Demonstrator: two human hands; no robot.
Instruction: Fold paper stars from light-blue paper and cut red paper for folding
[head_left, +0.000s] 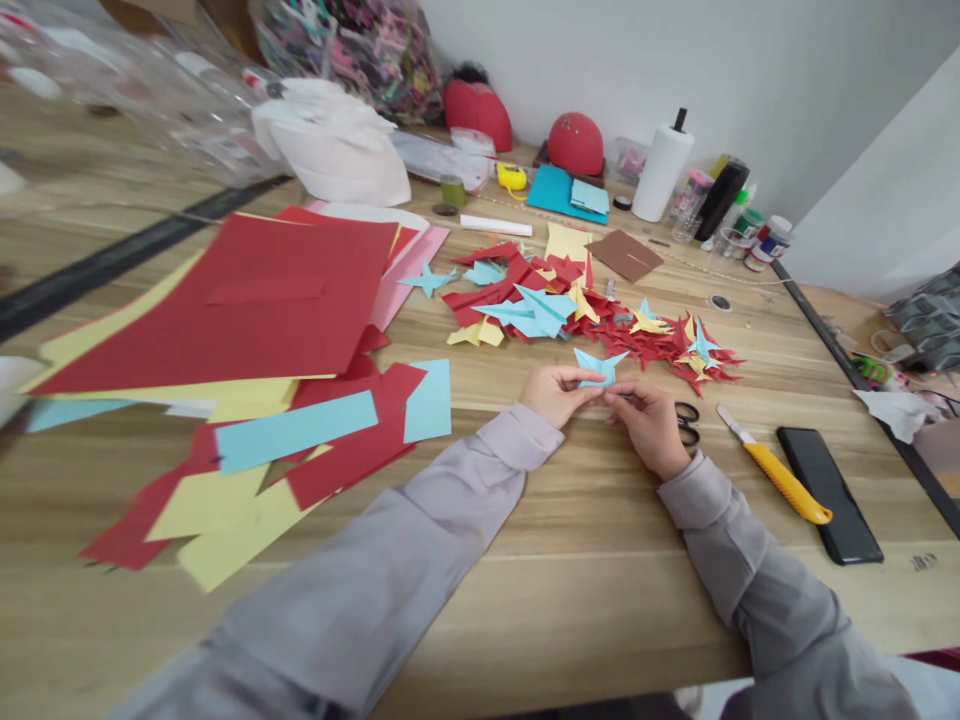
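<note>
1. A light-blue folded paper piece (598,369) is held above the wooden tabletop (600,590), in front of the heap of folded paper; its points are turned up and outward.
2. Its lower left edge is pinched between the thumb and forefinger of the left hand (559,393).
3. Its lower right edge is gripped by the thumb and fingertips of the right hand (646,420), brought close to those of the left.
4. Just beside the right hand, black scissor handles (688,432) are seen, the blades being hidden.
5. Further right, a yellow-handled utility knife (784,480) is laid with its blade exposed; its handle end is rested over the edge of a black smartphone (836,500).
6. Beyond the hands, red, yellow and blue pointed paper shapes are gathered in a loose heap (637,345).
7. To the left, blue, red and yellow paper offcuts (296,430) are strewn, partly covered by a stack of large sheets topped with red (300,310).
8. Near the wall, a yellow tape measure (511,177), a teal card (550,195) and a white roll (663,175) are set out.
</note>
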